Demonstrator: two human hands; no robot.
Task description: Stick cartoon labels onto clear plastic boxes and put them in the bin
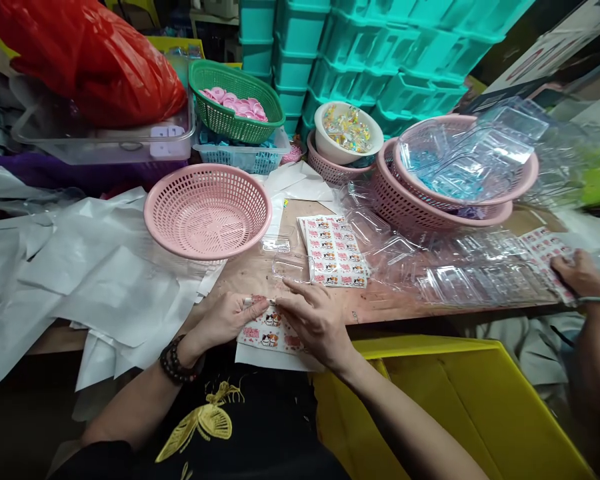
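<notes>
A sheet of cat stickers lies at the table's front edge, its near end hanging toward my lap. My left hand pinches the sheet's upper left edge between thumb and fingers. Against its top edge, my right hand has thumb and index finger brought together close to the left thumb. Whatever is between the right fingertips is too small to make out. Just beyond the hands lies a clear plastic blister tray. A stack of similar cat sticker sheets rests behind the right hand.
A pink basket stands behind my left hand, beside loose white papers. Clear plastic packs spread to the right, near another person's hand. Stacked pink baskets, a white bowl and teal bins stand behind.
</notes>
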